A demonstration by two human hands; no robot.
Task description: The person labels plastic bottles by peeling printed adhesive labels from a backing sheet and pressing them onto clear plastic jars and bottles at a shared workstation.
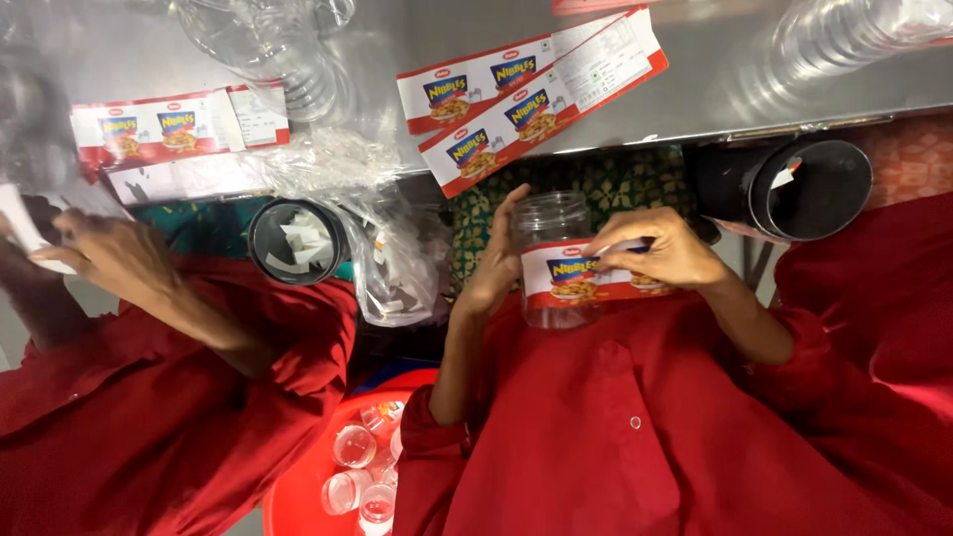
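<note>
Though blurry and cropped at the far left, can still make out a co-worker's hand (109,258) on a red sleeve, curled round a white slip (25,233). No telling what that slip is.

Just beyond it, on the metal table (119,50), a stack of red-and-white labels (164,127), lower edge tucked under crinkly clear film. Further along, near the table edge, a black round tub (296,241) with white paper scraps inside. Right beside it, a clear plastic bag (397,268). Can't really read the contents, just pale bits. Down at the near edge, a red basin (298,486), chopped off by the frame, with a few small clear cups (354,445) in it.

Then the middle bit. Left hand (493,268) wrapped round the left side of a clear jar (551,213), fingertips mostly hidden behind it. Jar held off the table, just in front of the red shirt, open mouth pointing away. Label (576,275) sitting partway round its belly. Right hand (667,250) closed on the label's right end, fingers bent over it, thumb out of sight.

Beyond the jar, two loose label strips (531,94) overlapping at the table edge. Off right, a black pipe-like cylinder (809,189), inside too dark to see. Far right corner, stacked clear jars (854,30), smeared and cut off.
</note>
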